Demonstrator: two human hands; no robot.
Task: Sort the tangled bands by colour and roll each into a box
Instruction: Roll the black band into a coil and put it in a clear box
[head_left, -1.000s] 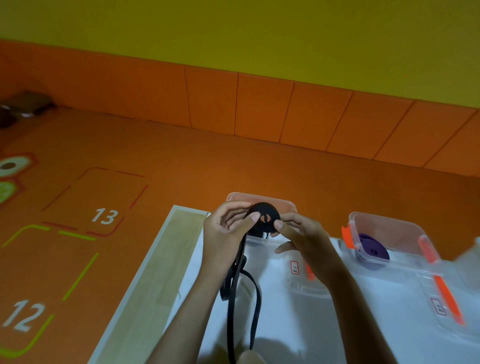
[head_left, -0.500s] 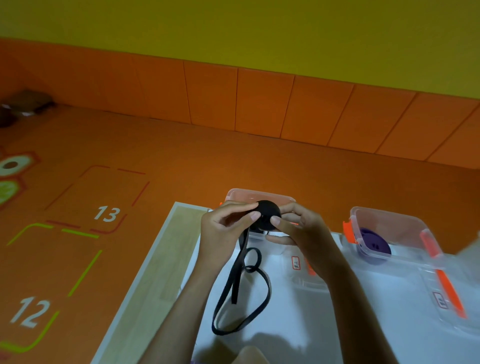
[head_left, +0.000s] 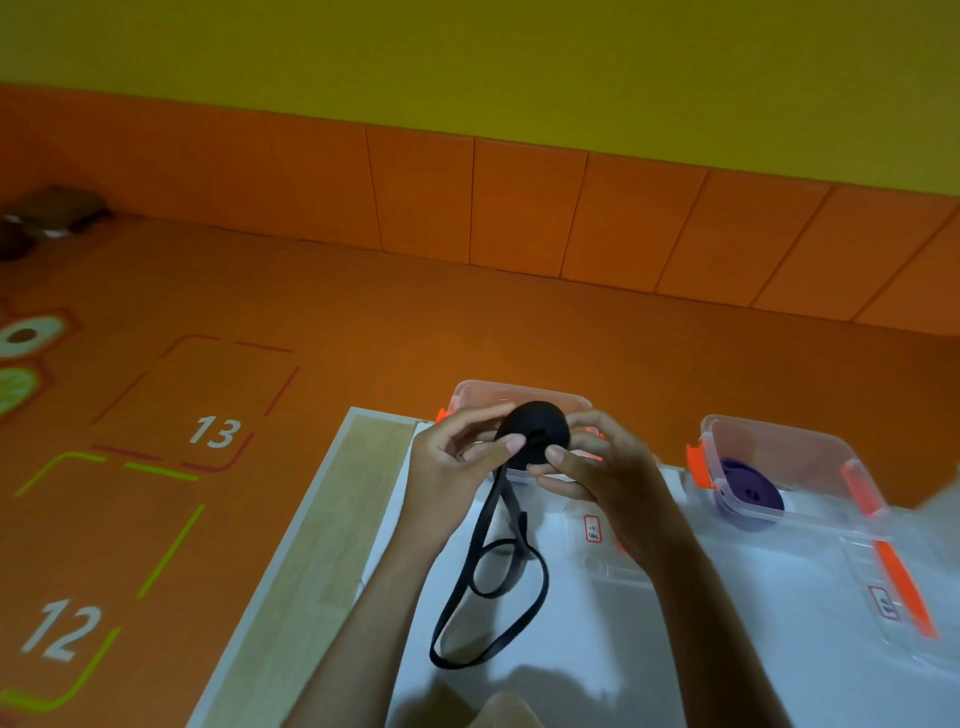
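Note:
A black band (head_left: 537, 431) is partly wound into a round roll that both hands hold just above a clear box (head_left: 519, 392). My left hand (head_left: 457, 467) grips the roll's left side, thumb across its face. My right hand (head_left: 597, 467) pinches the right side. The band's loose tail (head_left: 488, 587) hangs down and loops on the white table top (head_left: 623, 649). A second clear box (head_left: 779, 467) at the right holds a rolled purple band (head_left: 750, 486).
Two clear lids with orange clips lie on the table: one (head_left: 602, 545) under my right wrist, one (head_left: 893, 587) at the right. A wooden strip (head_left: 322, 530) edges the table's left side. Beyond is an orange floor with numbers 12 and 13.
The loose tail has been drawn up and now lies in shorter loops on the table. Both hands have stayed on the roll above the box, turning it a little.

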